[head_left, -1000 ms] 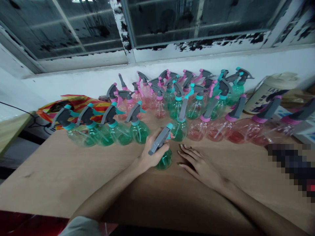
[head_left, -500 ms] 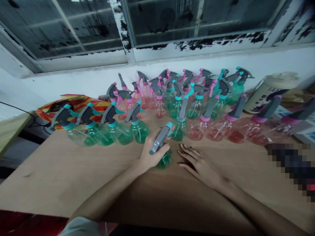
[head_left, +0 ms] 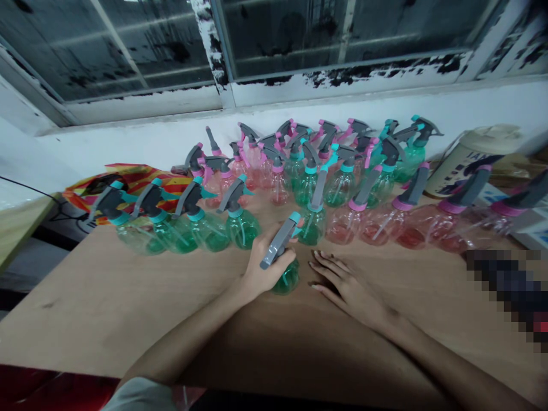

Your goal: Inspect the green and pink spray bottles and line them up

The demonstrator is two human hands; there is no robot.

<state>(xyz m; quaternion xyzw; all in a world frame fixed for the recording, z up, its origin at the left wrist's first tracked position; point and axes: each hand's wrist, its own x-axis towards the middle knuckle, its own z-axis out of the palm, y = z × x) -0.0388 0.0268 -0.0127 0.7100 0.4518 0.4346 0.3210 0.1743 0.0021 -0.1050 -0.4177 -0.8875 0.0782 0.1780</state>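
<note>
My left hand [head_left: 268, 260] is wrapped round the neck of a green spray bottle [head_left: 287, 279] with a grey and teal trigger head. The bottle stands on the wooden table [head_left: 162, 308], its upper body partly hidden by my fingers. My right hand [head_left: 349, 285] rests on the tabletop just right of it, fingers stretched out and holding nothing. Beyond my hands stands a row: several green spray bottles [head_left: 212, 231] on the left, one green spray bottle [head_left: 312, 228] near the middle, and several pink spray bottles [head_left: 379, 231] on the right.
Behind the row, more pink spray bottles [head_left: 279, 185] and green spray bottles [head_left: 340, 188] crowd near the wall. A red-and-yellow striped bag [head_left: 166, 174] lies at the back left. At the right stand a large pale jug [head_left: 466, 160] and a pixelated dark object [head_left: 509, 285].
</note>
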